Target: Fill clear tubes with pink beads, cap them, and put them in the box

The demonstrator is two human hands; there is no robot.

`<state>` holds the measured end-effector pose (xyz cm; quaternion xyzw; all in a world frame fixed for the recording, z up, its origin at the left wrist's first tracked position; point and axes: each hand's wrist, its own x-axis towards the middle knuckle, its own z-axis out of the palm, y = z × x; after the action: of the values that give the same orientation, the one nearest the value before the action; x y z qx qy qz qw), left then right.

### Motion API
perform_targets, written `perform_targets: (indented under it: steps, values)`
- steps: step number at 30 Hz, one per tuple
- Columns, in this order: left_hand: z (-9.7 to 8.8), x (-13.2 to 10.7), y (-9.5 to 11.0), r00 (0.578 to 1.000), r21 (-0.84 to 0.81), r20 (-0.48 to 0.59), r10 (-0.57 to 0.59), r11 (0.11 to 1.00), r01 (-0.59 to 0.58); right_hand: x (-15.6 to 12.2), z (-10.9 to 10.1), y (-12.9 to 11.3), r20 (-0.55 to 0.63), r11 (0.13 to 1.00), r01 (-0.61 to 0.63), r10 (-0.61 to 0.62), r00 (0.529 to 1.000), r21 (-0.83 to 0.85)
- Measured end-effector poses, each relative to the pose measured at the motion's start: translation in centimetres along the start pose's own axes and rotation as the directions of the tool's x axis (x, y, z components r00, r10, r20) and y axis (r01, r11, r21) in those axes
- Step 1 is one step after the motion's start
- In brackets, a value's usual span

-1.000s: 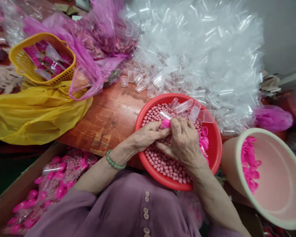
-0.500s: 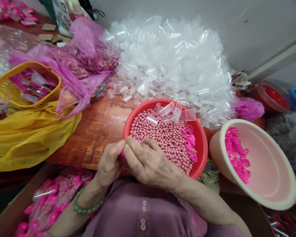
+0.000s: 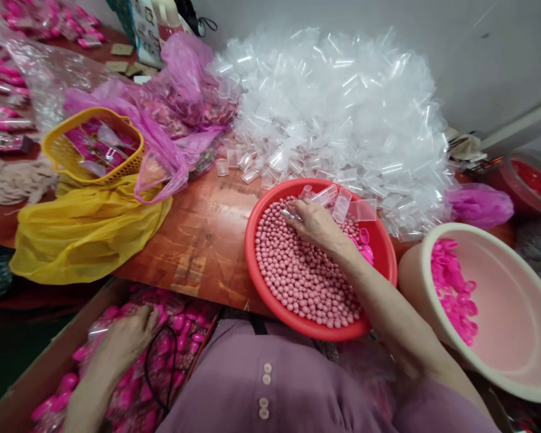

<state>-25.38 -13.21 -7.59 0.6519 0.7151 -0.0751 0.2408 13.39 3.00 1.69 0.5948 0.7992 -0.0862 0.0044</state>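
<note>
My right hand [image 3: 316,224] reaches across a red bowl [image 3: 256,282] filled with small pink beads [image 3: 297,276]. Its fingertips close on a clear plastic tube [image 3: 292,211] at the far side of the beads. More clear tubes [image 3: 338,201] and a few pink caps [image 3: 365,246] lie in the same bowl. My left hand [image 3: 125,338] is down at the lower left. It rests on a heap of filled pink-capped tubes [image 3: 171,337] in a cardboard box [image 3: 40,367], and its fingers are blurred and partly hidden among them.
A big heap of clear tubes [image 3: 342,114] covers the back of the wooden table [image 3: 202,234]. A pale pink basin [image 3: 500,313] with pink caps [image 3: 453,288] stands at the right. At the left are a yellow basket [image 3: 56,153], a yellow bag [image 3: 85,231] and pink bags [image 3: 180,102].
The hands were together at the bowl's near rim on a pink-capped tube. Now my left hand has dropped to the box and my right has reached to the clear tubes.
</note>
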Motion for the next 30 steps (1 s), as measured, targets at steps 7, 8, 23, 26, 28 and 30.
perform_targets:
  steps: [7, 8, 23, 26, 28, 30]
  values:
    - [-3.2, 0.1, 4.8, 0.977, -0.423, -0.19, 0.098, 0.89, -0.172, -1.3, -1.3, 0.8, 0.123, 0.99, 0.118, -0.108, 0.987, -0.081]
    - [-3.9, 0.3, 6.7, 0.955, -0.489, -0.277, 0.11, 0.839, -0.238, -1.4, -1.3, 0.9, 0.115, 0.991, 0.114, -0.106, 0.988, -0.066]
    - [-3.8, 5.5, 24.2, 0.566, -0.165, -0.654, 0.502, 0.636, -0.754, -3.0, 1.5, 2.3, -0.142, 0.946, 0.172, -0.137, 0.98, 0.276]
    - [-3.6, 5.4, 24.0, 0.575, -0.134, -0.635, 0.516, 0.659, -0.74, -3.6, 1.5, 2.4, -0.097, 0.945, 0.202, -0.183, 0.978, 0.257]
    - [-3.6, 5.4, 24.0, 0.576, -0.126, -0.627, 0.524, 0.662, -0.739, -4.0, 0.7, 2.5, -0.034, 0.966, 0.191, -0.188, 0.982, 0.175]
    - [-3.8, 5.3, 24.1, 0.576, -0.11, -0.618, 0.534, 0.667, -0.737, -4.3, -0.3, 2.5, 0.069, 0.987, 0.161, -0.162, 0.984, 0.025]
